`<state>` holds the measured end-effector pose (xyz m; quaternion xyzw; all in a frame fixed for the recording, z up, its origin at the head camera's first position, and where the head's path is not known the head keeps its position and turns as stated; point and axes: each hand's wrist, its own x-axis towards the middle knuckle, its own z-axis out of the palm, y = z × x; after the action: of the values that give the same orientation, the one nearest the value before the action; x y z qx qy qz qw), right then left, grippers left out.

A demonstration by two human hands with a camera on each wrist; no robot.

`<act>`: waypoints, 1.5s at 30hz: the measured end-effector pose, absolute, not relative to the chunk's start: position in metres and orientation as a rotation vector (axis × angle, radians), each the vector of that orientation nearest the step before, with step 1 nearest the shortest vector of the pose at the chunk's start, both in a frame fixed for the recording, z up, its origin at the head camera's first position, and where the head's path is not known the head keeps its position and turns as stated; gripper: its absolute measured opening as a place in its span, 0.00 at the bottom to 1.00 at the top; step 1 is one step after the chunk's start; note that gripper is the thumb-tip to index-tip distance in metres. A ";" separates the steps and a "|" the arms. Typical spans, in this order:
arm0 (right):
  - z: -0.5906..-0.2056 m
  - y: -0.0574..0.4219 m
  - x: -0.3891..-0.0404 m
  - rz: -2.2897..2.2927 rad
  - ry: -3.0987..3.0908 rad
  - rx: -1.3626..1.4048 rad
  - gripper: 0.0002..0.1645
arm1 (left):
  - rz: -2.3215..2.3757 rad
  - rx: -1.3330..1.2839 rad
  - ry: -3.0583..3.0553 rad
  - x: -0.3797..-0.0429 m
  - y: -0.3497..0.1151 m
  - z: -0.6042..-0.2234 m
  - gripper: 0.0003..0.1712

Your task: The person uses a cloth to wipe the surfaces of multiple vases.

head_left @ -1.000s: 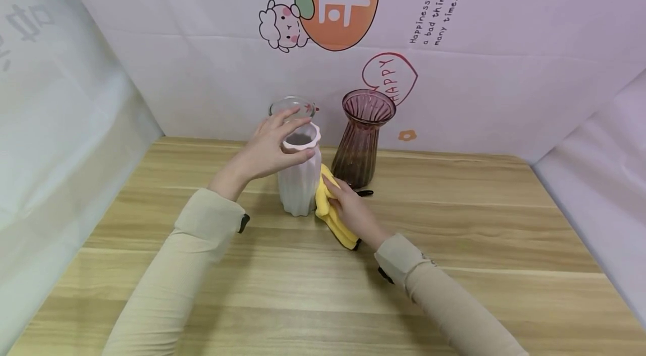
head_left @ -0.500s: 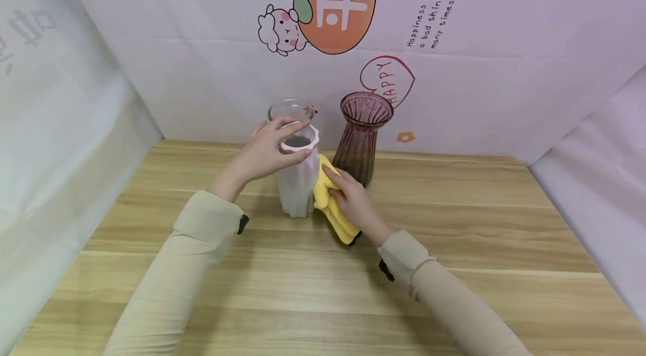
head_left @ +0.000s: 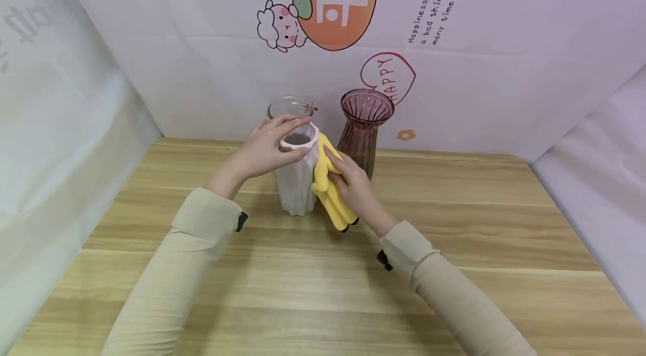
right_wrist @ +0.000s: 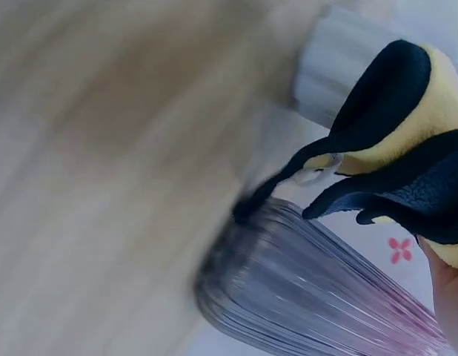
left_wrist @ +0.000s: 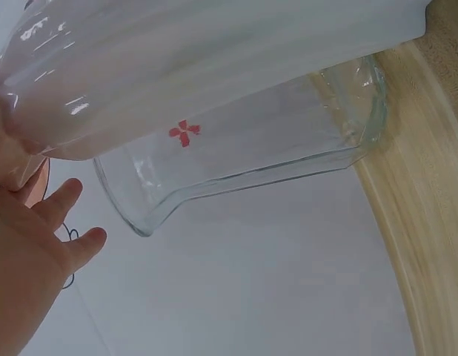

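A white ribbed vase (head_left: pixel 295 185) with a scalloped rim stands upright on the wooden table. My left hand (head_left: pixel 264 146) grips it near the top, fingers and thumb around the rim; in the left wrist view two fingers (left_wrist: pixel 81 248) extend off the vase. My right hand (head_left: pixel 355 185) holds a folded yellow cloth (head_left: pixel 330 188) against the vase's right side. The right wrist view shows the cloth's dark underside (right_wrist: pixel 385 93) and a dark strap hanging from it. Behind the white vase is a clear glass vase (left_wrist: pixel 251 141), mostly hidden in the head view.
A purple ribbed glass vase (head_left: pixel 360 137) with a flared rim stands just behind my right hand. A white printed sheet (head_left: pixel 212 75) rises behind the table (head_left: pixel 303 294), and pale sheets hang at both sides.
My right hand has slid the yellow cloth upward along the vase's side, from its lower half toward the rim. My left hand has kept its place on the vase.
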<state>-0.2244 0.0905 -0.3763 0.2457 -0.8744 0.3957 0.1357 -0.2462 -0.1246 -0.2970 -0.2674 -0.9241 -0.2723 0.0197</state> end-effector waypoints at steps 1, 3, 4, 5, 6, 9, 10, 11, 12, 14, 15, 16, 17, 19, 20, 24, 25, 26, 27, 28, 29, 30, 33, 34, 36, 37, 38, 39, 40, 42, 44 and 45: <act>-0.379 0.091 -0.224 1.137 -2.560 0.707 0.32 | -0.841 -0.837 -2.859 -0.247 -0.125 -0.297 0.39; -0.387 0.092 -0.224 1.137 -2.593 0.703 0.33 | -0.836 -0.849 -2.844 -0.247 -0.125 -0.297 0.40; -0.392 0.092 -0.224 1.128 -2.607 0.703 0.33 | -0.837 -0.852 -2.837 -0.247 -0.124 -0.297 0.41; -0.396 0.093 -0.224 1.119 -2.631 0.705 0.33 | -0.839 -0.853 -2.834 -0.247 -0.124 -0.296 0.41; -0.401 0.093 -0.224 1.104 -2.659 0.707 0.33 | -0.844 -0.851 -2.833 -0.247 -0.124 -0.296 0.41; -0.412 0.095 -0.223 0.987 -2.791 0.712 0.33 | -0.852 -0.841 -2.836 -0.246 -0.125 -0.296 0.41; -0.414 0.095 -0.222 0.943 -2.837 0.711 0.33 | -0.847 -0.839 -2.840 -0.246 -0.125 -0.295 0.41; -0.416 0.095 -0.222 0.906 -2.878 0.709 0.33 | -0.836 -0.840 -2.844 -0.246 -0.125 -0.295 0.41; -0.418 0.096 -0.221 0.870 -2.905 0.708 0.33 | -0.827 -0.841 -2.846 -0.245 -0.126 -0.295 0.41; -0.421 0.096 -0.221 0.827 -2.922 0.712 0.33 | -0.807 -0.843 -2.845 -0.245 -0.126 -0.295 0.41; -0.421 0.096 -0.221 0.834 -2.914 0.710 0.33 | -0.795 -0.845 -2.847 -0.245 -0.126 -0.295 0.41; -0.421 0.096 -0.221 0.835 -2.895 0.712 0.33 | -0.786 -0.845 -2.850 -0.245 -0.126 -0.295 0.41; -0.421 0.097 -0.220 0.838 -2.874 0.717 0.33 | -0.782 -0.843 -2.852 -0.245 -0.126 -0.295 0.41; -0.419 0.097 -0.220 0.857 -2.823 0.730 0.33 | -0.771 -0.832 -2.860 -0.245 -0.126 -0.295 0.40; -0.417 0.098 -0.220 0.873 -2.796 0.737 0.33 | -0.774 -0.826 -2.866 -0.244 -0.126 -0.294 0.40; -0.406 0.097 -0.221 0.974 -2.669 0.749 0.33 | -0.775 -0.819 -2.891 -0.244 -0.127 -0.292 0.41; -0.402 0.096 -0.222 1.006 -2.633 0.749 0.32 | -0.779 -0.822 -2.896 -0.244 -0.127 -0.292 0.41; -0.398 0.095 -0.222 1.032 -2.595 0.748 0.32 | -0.781 -0.830 -2.900 -0.243 -0.127 -0.291 0.41; -0.394 0.093 -0.223 1.061 -2.558 0.742 0.31 | -0.776 -0.838 -2.902 -0.243 -0.127 -0.291 0.41; -0.390 0.092 -0.223 1.082 -2.521 0.738 0.31 | -0.773 -0.849 -2.902 -0.244 -0.128 -0.292 0.40; -0.387 0.091 -0.223 1.105 -2.489 0.736 0.31 | -0.775 -0.858 -2.902 -0.243 -0.128 -0.292 0.40; -0.383 0.089 -0.222 1.128 -2.461 0.735 0.31 | -0.779 -0.862 -2.902 -0.243 -0.128 -0.292 0.40; -0.376 0.086 -0.222 1.167 -2.427 0.731 0.31 | -0.792 -0.877 -2.895 -0.243 -0.128 -0.294 0.41; -0.375 0.085 -0.221 1.173 -2.434 0.728 0.31 | -0.799 -0.876 -2.891 -0.243 -0.129 -0.295 0.41; -0.377 0.085 -0.220 1.178 -2.468 0.721 0.32 | -0.809 -0.868 -2.883 -0.243 -0.129 -0.296 0.41; -0.379 0.085 -0.220 1.173 -2.491 0.718 0.32 | -0.819 -0.854 -2.880 -0.243 -0.129 -0.296 0.41; -0.382 0.086 -0.219 1.167 -2.513 0.717 0.32 | -0.832 -0.829 -2.879 -0.242 -0.128 -0.297 0.41; -0.384 0.086 -0.219 1.158 -2.532 0.718 0.32 | -0.845 -0.798 -2.879 -0.242 -0.128 -0.297 0.41; -0.388 0.086 -0.219 1.147 -2.552 0.718 0.33 | -0.858 -0.766 -2.879 -0.242 -0.127 -0.297 0.41; -0.394 0.087 -0.219 1.129 -2.587 0.721 0.33 | -0.874 -0.716 -2.875 -0.241 -0.125 -0.298 0.41; -0.401 0.088 -0.219 1.103 -2.630 0.719 0.33 | -0.878 -0.678 -2.871 -0.241 -0.123 -0.299 0.41; -0.404 0.089 -0.219 1.089 -2.655 0.717 0.33 | -0.872 -0.672 -2.865 -0.241 -0.123 -0.300 0.41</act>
<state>-0.2193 0.0886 -0.4038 0.2414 -0.8939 0.3665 0.0916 -0.2411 -0.1229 -0.2995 -0.2187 -0.9328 -0.2840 0.0362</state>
